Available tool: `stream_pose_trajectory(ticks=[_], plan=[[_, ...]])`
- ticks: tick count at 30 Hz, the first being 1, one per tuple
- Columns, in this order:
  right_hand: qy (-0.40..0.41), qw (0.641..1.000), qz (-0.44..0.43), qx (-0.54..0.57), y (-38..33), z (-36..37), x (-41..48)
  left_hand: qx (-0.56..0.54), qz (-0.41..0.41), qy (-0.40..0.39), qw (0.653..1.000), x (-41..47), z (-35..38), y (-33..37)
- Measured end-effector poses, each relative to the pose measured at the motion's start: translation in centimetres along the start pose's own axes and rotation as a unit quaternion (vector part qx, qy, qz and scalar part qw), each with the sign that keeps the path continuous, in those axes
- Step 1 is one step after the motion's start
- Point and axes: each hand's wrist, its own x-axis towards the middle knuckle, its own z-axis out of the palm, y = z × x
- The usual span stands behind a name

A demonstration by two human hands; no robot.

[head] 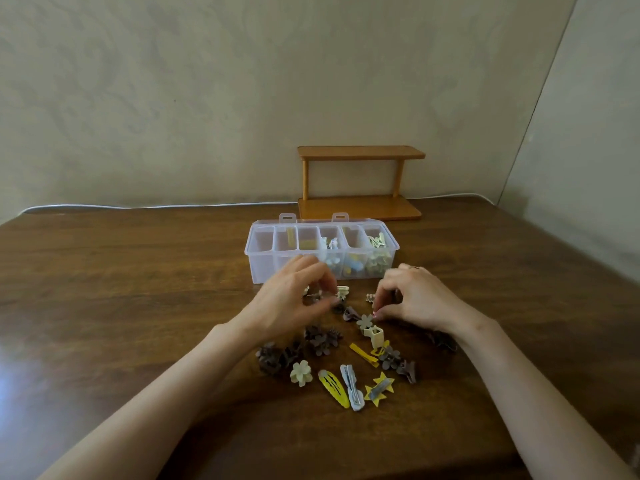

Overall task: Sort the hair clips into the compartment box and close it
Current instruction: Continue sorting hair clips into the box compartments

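Both forearms come in from the bottom edge, cut off below the elbow, and reach over a dark wooden table strewn with loose hair clips. Furthest left lie dark brown claw clips, heaped so that single pieces are hard to separate, with a cream flower clip just beside them. The left hand is motion-blurred, its fingers curled down over a small brown clip. Whether it actually grips that clip cannot be told. Nearer the camera lie a yellow snap clip, a grey snap clip and a yellow star clip whose metal back faces up. The right hand has its thumb and forefinger drawn together, the tips touching a grey flower clip. A firm pinch cannot be confirmed. Another brown clip is half hidden beneath the right wrist. Beyond both hands stands the clear compartment box, its lid folded back. Its frosted front wall blurs the contents to patches of yellow, white, blue and pale green, and the hands cover part of that wall. Behind it are a wooden shelf and a white cable along the wall.
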Motion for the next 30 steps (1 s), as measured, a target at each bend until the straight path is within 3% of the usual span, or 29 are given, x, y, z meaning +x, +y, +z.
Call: stream_pose_trajectory(ticks=[3,8,12,18,21,30], plan=[[0.009,1.000,-0.002,0.024,0.0,0.0,0.0,0.006,0.041,-0.066,0.997,0.0,0.9,1.5],[0.086,0.978,0.011,0.192,-0.6,-1.0,0.4,0.064,0.074,-0.121,0.988,-0.3,2.2,1.5],[0.164,0.958,0.027,0.233,-1.0,-1.4,2.3,0.045,0.069,-0.131,0.988,-0.3,2.5,1.5],[0.219,0.948,0.019,0.232,-2.4,-1.2,5.8,0.057,0.073,-0.146,0.985,-0.3,2.3,1.5],[0.252,0.940,0.029,0.228,-2.7,-1.2,7.3,0.050,0.063,-0.121,0.989,-0.2,1.9,1.1],[0.266,0.944,0.027,0.194,-2.1,-1.5,7.5,-0.042,-0.080,0.052,0.995,-0.1,0.6,0.0]])
